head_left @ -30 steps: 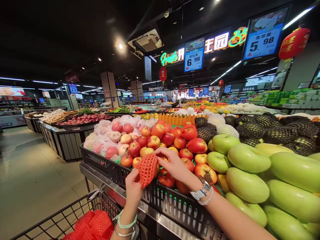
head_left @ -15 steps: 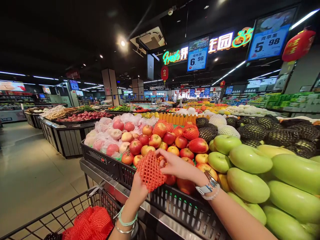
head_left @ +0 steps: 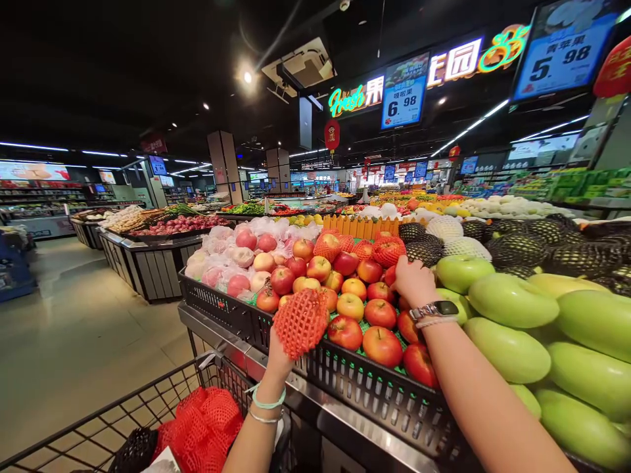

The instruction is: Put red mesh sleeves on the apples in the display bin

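My left hand [head_left: 279,358] is closed on an orange foam net sleeve [head_left: 300,322], held up just in front of the black crate [head_left: 345,381] of red apples [head_left: 379,313]. My right hand [head_left: 413,281] has reached deeper into the pile and is curled over a red apple [head_left: 391,276] near the green apples [head_left: 510,300]. Its fingers wrap round that fruit. A watch and a bead bracelet sit on the right wrist, and bands on the left wrist.
A wire shopping cart [head_left: 118,420] stands below left with several orange net sleeves [head_left: 204,427] in it. Dark netted fruit [head_left: 517,249] lies behind the green apples. Price screens [head_left: 404,92] hang overhead. An open tiled aisle [head_left: 73,328] runs to the left past other produce stands.
My right hand has let go of the net sleeve and moved away to the right, onto an apple in the pile. The left hand still holds the sleeve. The view has shifted left.
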The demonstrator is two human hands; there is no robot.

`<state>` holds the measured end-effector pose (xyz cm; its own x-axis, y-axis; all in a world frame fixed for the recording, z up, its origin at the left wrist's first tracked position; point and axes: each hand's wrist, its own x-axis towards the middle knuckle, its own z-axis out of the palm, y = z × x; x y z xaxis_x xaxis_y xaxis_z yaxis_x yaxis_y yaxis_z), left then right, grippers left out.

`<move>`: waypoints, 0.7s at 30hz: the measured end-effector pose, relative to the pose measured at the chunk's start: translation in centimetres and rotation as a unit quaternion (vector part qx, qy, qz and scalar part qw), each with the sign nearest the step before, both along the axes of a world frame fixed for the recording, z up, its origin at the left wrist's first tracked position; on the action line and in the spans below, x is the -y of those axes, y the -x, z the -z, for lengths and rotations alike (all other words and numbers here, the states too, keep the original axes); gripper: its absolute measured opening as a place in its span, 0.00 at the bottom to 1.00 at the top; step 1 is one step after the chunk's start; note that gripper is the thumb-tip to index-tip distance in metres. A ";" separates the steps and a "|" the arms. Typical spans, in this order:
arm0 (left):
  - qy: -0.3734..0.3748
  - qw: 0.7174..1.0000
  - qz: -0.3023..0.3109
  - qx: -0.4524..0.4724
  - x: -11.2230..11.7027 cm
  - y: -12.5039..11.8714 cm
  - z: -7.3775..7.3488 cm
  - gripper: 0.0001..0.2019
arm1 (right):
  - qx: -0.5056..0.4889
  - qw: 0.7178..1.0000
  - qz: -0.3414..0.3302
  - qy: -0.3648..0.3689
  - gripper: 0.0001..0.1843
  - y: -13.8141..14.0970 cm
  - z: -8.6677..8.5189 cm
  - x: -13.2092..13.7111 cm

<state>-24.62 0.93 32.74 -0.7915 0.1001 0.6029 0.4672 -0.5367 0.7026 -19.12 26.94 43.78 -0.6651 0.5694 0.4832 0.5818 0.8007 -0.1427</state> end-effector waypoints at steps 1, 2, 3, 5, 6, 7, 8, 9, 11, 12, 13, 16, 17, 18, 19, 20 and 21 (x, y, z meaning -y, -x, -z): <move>-0.009 1.000 0.008 0.001 0.2 0.2 0.0 0.22 | -0.009 1.000 0.006 0.001 0.24 0.1 -0.1 0.1; -0.020 1.000 0.008 0.005 0.3 0.3 0.1 0.21 | -0.017 1.000 0.011 0.003 0.24 0.2 -0.2 0.2; -0.029 1.000 0.002 0.008 0.5 0.5 0.1 0.20 | -0.023 1.000 0.013 0.005 0.26 0.2 -0.3 0.3; -0.030 0.999 -0.008 0.011 0.6 0.7 0.2 0.19 | -0.029 0.999 0.011 0.008 0.30 0.0 -0.5 0.5; -0.027 1.000 -0.007 0.010 0.6 0.8 0.2 0.20 | -0.032 0.999 0.007 0.007 0.31 -0.1 -0.6 0.6; -0.022 1.000 -0.005 0.007 0.6 0.9 0.2 0.20 | -0.040 0.999 -0.002 0.008 0.33 -0.4 -0.7 0.8; -0.015 1.000 -0.005 0.002 0.5 0.9 0.1 0.21 | -0.056 0.998 -0.018 0.012 0.34 -0.6 -0.9 0.9; -0.008 1.000 -0.008 -0.002 0.5 0.9 0.1 0.21 | -0.084 0.995 -0.047 0.016 0.36 -0.9 -1.1 1.1; 0.004 1.000 -0.022 -0.009 0.3 0.9 -0.2 0.21 | -0.174 0.974 -0.143 0.036 0.37 -1.5 -1.5 1.6; 0.009 0.999 -0.029 -0.013 0.2 0.8 -0.4 0.21 | -0.225 0.951 -0.202 0.059 0.37 -1.7 -1.7 1.9; 0.021 0.999 -0.032 -0.023 0.1 0.7 -0.7 0.21 | -0.267 0.923 -0.261 0.092 0.37 -1.9 -1.9 2.3; 0.083 0.993 -0.026 -0.082 -0.2 0.1 -1.3 0.24 | -0.309 0.827 -0.412 0.225 0.34 -2.2 -1.8 3.9; 0.107 0.989 -0.019 -0.103 -0.3 -0.2 -1.4 0.24 | -0.297 0.802 -0.450 0.256 0.33 -2.1 -1.5 4.5; 0.130 0.984 -0.013 -0.122 -0.4 -0.4 -1.5 0.23 | -0.280 0.785 -0.481 0.274 0.33 -2.1 -1.2 5.2; 0.147 0.979 -0.011 -0.139 -0.5 -0.5 -1.4 0.22 | -0.264 0.775 -0.500 0.283 0.32 -1.9 -0.8 5.9; 0.156 0.976 -0.013 -0.153 -0.6 -0.6 -1.3 0.21 | -0.250 0.772 -0.508 0.288 0.32 -1.8 -0.3 6.5; 0.165 0.972 -0.019 -0.167 -0.6 -0.6 -1.1 0.20 | -0.240 0.774 -0.509 0.290 0.32 -1.7 0.1 7.0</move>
